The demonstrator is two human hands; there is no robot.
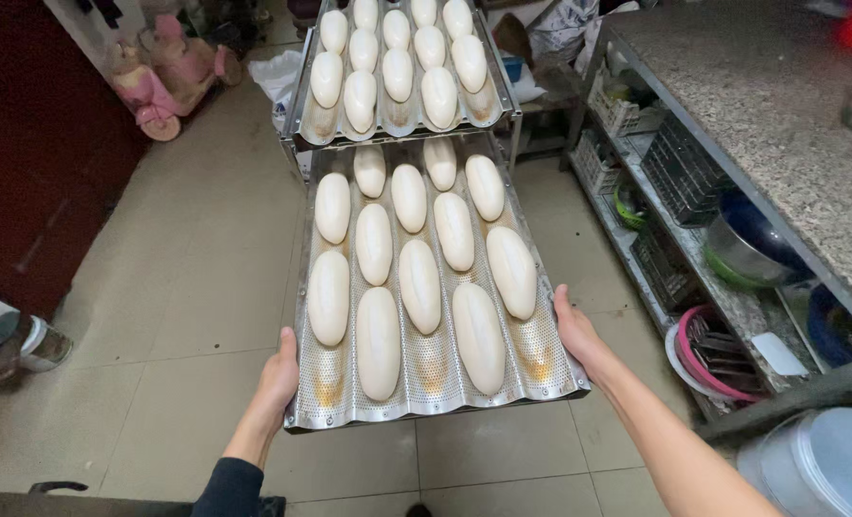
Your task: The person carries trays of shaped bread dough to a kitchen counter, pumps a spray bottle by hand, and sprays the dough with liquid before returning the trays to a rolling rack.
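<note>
Below, a perforated metal tray (426, 369) with wavy channels carries twelve pale, smooth, oblong dough loaves (419, 285) in four rows, held out over the tiled floor (177, 287). Its far end meets a rack (303, 144) where a second tray (399, 120) holds similar loaves. The left hand (279, 375) and right hand (573, 325) are each closed on a near side edge.

Dough loaves (419, 284) lay in rows in the grooves of the near tray (436, 378), which the left hand (280, 373) and right hand (575, 330) held at its near corners above the floor (187, 287). Behind it sat a second tray (402, 120) of loaves. To the right stood the tabletop (780, 124), with bowls (747, 244) on the shelf beneath.
</note>
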